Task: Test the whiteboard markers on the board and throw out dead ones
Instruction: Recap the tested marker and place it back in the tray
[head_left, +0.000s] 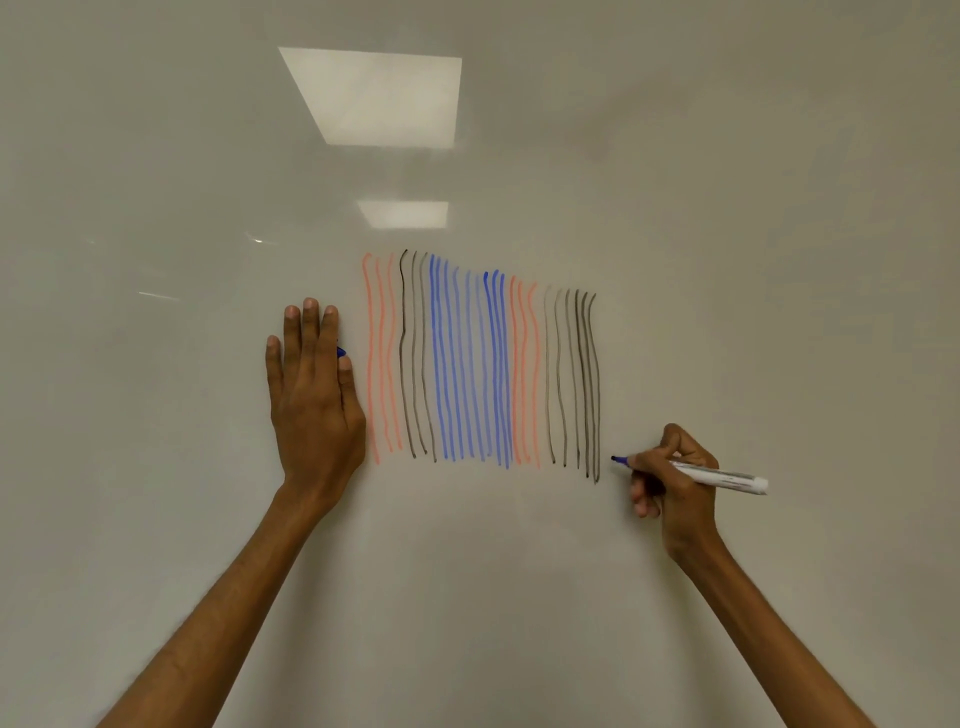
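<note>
Glossy smooth whiteboard (727, 208); marker (722, 475) of shiny plastic.

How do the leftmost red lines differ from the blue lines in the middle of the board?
The red lines are pale and wavy; the blue lines are darker and straighter. The red group has three strokes, the blue group many more. Both run vertically on the whiteboard.

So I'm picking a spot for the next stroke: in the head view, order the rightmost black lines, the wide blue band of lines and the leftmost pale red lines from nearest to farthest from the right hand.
1. Rightmost black lines, just left of the right hand.
2. Wide blue band of lines, mid-block.
3. Leftmost pale red lines, far side, beside the left hand.
</note>
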